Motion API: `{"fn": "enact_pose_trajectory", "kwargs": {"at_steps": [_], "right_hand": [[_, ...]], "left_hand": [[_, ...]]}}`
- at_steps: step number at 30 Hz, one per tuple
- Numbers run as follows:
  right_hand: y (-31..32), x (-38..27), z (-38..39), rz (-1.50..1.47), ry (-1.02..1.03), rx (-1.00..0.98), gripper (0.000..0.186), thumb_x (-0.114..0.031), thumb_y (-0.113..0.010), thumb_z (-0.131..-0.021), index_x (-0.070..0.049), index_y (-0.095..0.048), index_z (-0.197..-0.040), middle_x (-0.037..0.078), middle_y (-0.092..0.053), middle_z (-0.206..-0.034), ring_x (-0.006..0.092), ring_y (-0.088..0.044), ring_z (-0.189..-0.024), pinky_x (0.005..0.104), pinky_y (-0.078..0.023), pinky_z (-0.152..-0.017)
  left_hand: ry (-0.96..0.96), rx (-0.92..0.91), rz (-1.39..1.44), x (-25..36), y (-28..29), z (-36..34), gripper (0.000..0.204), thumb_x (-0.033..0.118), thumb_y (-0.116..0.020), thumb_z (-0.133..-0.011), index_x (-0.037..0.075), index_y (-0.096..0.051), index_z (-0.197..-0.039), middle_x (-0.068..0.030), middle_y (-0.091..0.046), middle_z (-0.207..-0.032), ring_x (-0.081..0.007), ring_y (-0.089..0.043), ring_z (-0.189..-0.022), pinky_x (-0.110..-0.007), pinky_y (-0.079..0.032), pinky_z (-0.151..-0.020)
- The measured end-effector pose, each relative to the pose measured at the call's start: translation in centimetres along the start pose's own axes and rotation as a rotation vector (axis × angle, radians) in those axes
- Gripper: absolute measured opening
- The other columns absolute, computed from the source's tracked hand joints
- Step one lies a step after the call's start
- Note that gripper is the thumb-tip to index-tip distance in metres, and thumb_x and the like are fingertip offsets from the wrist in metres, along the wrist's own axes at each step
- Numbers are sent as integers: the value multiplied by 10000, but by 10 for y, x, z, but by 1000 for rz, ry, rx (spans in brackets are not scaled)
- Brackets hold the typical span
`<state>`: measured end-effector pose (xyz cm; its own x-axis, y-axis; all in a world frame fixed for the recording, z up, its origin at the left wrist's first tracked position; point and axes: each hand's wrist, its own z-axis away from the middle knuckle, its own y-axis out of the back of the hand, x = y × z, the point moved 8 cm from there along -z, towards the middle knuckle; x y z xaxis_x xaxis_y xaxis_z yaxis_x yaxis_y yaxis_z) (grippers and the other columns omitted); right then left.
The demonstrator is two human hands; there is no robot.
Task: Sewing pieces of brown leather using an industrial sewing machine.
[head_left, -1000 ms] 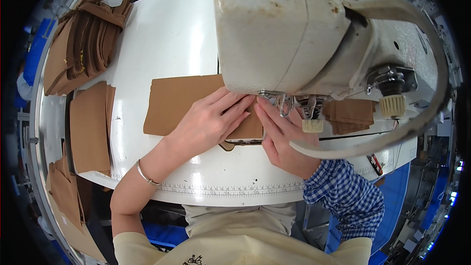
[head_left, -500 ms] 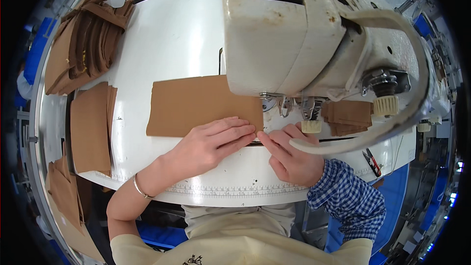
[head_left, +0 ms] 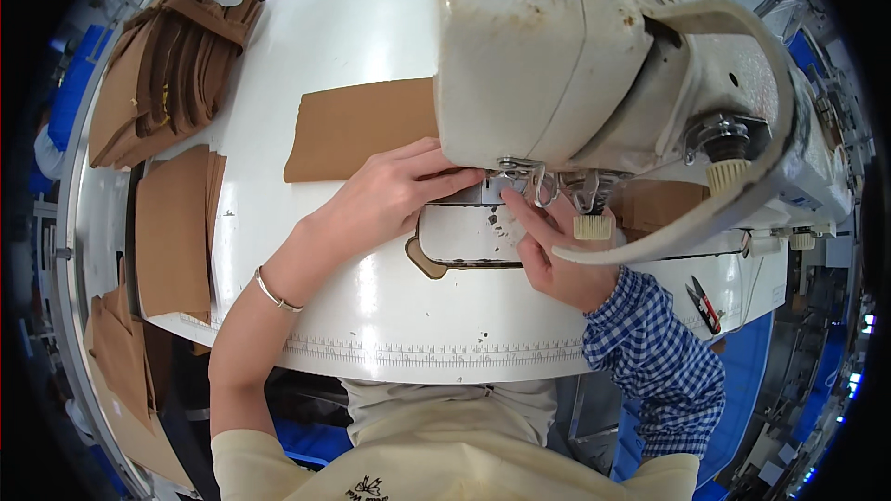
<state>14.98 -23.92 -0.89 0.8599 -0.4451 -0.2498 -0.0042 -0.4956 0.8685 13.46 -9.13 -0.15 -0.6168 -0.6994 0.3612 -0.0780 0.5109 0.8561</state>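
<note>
A brown rectangular fabric piece (head_left: 357, 128) lies on the white sewing table, its right part hidden under the head of the sewing machine (head_left: 524, 60). My left hand (head_left: 390, 187) rests on its near edge, fingers stretched out flat toward the needle area. From the right, my right hand (head_left: 568, 264) reaches in beside the presser foot (head_left: 543, 184). Its index finger is extended near the metal needle plate and its thumb stands apart; a curved white machine arm and a cream knob cover some of its other fingers. I see nothing held in it.
Stacked brown pieces (head_left: 172, 74) and a flatter pile (head_left: 174, 232) sit on the left. More small brown pieces (head_left: 664, 207) lie behind the white guard at right. Red-handled thread snips (head_left: 703, 304) rest near the front right edge. A printed ruler (head_left: 436, 353) runs along the front.
Both hands have moved away from me, toward the presser foot. The fabric piece has slid the same way, uncovering the machine's bed plate. My right index finger no longer meets the left fingertips.
</note>
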Motion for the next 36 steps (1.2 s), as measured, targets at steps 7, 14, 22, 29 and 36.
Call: {"fn": "enact_pose_trajectory", "kwargs": {"at_steps": [7,14,22,29,36], "right_hand": [[9,-4,6,-57,90,98,361,-27,-658,-632,16,-672,-990,102,-650,-864,262,-583,-687,380,-471,-620],[10,-3,5,-131,99,112,358,-24,-654,-619,14,-678,-974,110,-665,-910,268,-592,-711,377,-471,-614],[15,-11,9,-80,172,160,377,-46,-666,-640,15,-681,-1011,101,-643,-901,262,-603,-736,373,-489,-636],[19,-65,39,-171,176,-8,405,-59,-644,-692,32,-666,-1086,59,-565,-885,208,-574,-730,324,-492,-624],[18,-96,86,-181,75,-69,476,-90,-656,-646,26,-670,-1107,49,-560,-887,176,-553,-726,304,-468,-617]], "left_hand": [[2,-8,-1,-3,-1,-2,540,-146,-635,-620,12,-700,-1132,-69,-645,-1183,-269,-605,-1082,-358,-564,-838],[-36,2,7,-3,5,-5,519,-132,-642,-640,22,-704,-1133,-57,-655,-1175,-262,-607,-1088,-355,-557,-861],[71,-176,64,-16,7,-6,449,-72,-645,-742,17,-678,-1181,-75,-631,-1281,-283,-583,-1179,-365,-523,-952],[318,6,-344,-35,55,66,332,161,-650,-901,7,-655,-1195,-100,-636,-1220,-279,-616,-1031,-358,-540,-853],[360,-12,-346,79,26,112,373,193,-793,-752,-13,-621,-1011,-148,-605,-1091,-333,-601,-1066,-443,-504,-891]]}}
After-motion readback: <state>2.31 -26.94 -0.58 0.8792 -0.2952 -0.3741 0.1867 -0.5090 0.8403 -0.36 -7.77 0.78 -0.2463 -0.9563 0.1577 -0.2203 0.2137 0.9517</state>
